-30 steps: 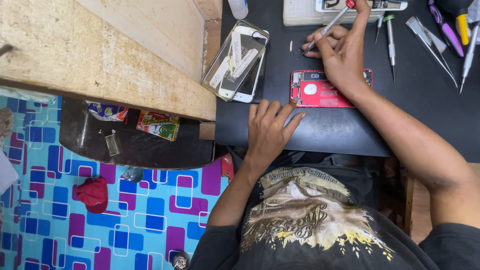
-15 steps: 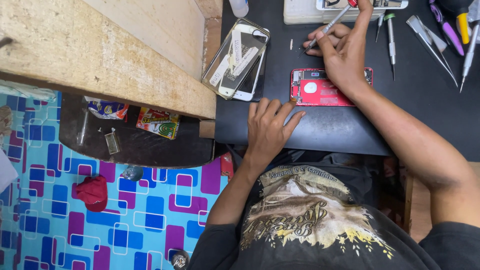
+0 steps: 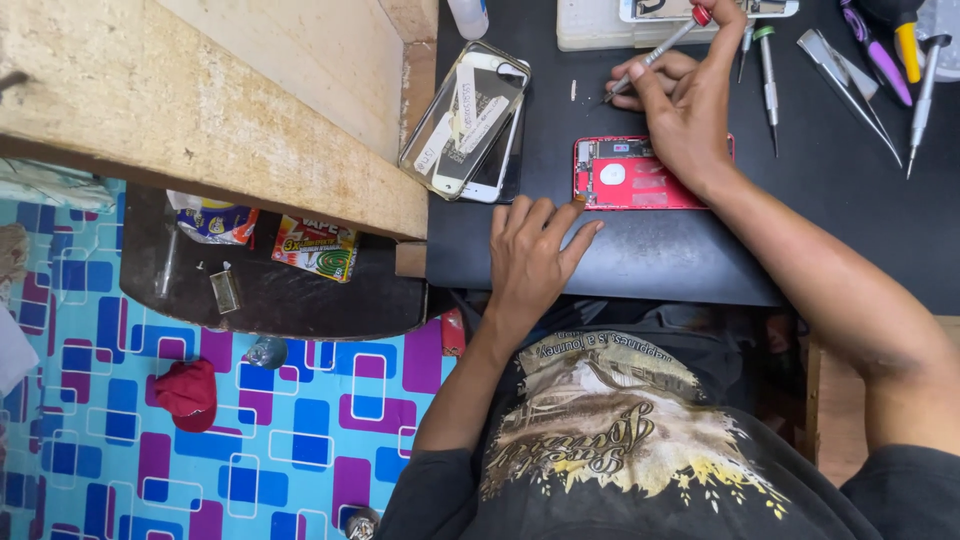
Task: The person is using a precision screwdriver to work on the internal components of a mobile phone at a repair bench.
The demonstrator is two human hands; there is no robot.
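A red opened phone body point(image 3: 630, 180) lies on the black work mat point(image 3: 650, 255), its insides facing up. My right hand point(image 3: 685, 105) hovers over its far right part and grips a thin metal screwdriver point(image 3: 655, 50) with a red cap, tip pointing down-left to the mat. My left hand point(image 3: 530, 255) rests flat on the mat just in front of the phone body, fingers spread, fingertips at the phone's near edge, holding nothing.
A phone with a clear case and loose strips point(image 3: 468, 115) lies left of the red body. Screwdrivers and tweezers point(image 3: 850, 70) lie at the far right. A wooden board point(image 3: 200, 110) and a dark shelf with packets point(image 3: 290, 270) are to the left, above patterned flooring point(image 3: 150, 440).
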